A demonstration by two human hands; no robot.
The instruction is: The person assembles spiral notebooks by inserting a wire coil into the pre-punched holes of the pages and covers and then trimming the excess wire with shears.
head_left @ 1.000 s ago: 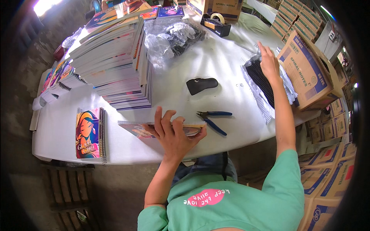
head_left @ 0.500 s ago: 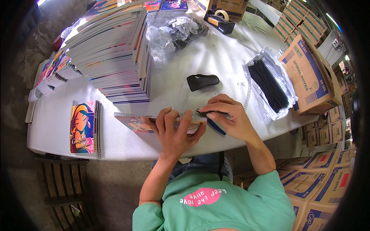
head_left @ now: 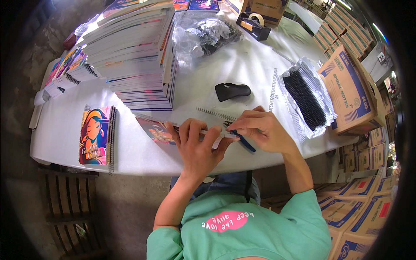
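Observation:
A notebook (head_left: 158, 131) with a colourful cover stands tilted on the table, gripped along its upper edge by my left hand (head_left: 197, 141). My right hand (head_left: 262, 132) is closed in a pinch on a spiral binding coil (head_left: 214, 113), which stretches out leftward behind the notebook. The fingertips partly hide the coil's end near the notebook's right corner. Beneath the right hand lies a blue-handled cutter or pliers (head_left: 246, 144), its dark jaws close to the notebook. Beyond both hands rests a black, rounded device (head_left: 232, 91).
Tall stacks of paper sheets (head_left: 138, 82) rise at the left, with a bound notebook (head_left: 94, 136) nearer the edge. Black coils (head_left: 305, 102) lie in a wrapper beside a cardboard box (head_left: 349, 89). A tape dispenser (head_left: 254, 26) and crumpled plastic bag (head_left: 190, 39) are farther back.
A spiral coil now shows stretched out behind the notebook from my right hand. The dark object formerly at my right fingertips no longer shows there. My left hand keeps hold of the notebook.

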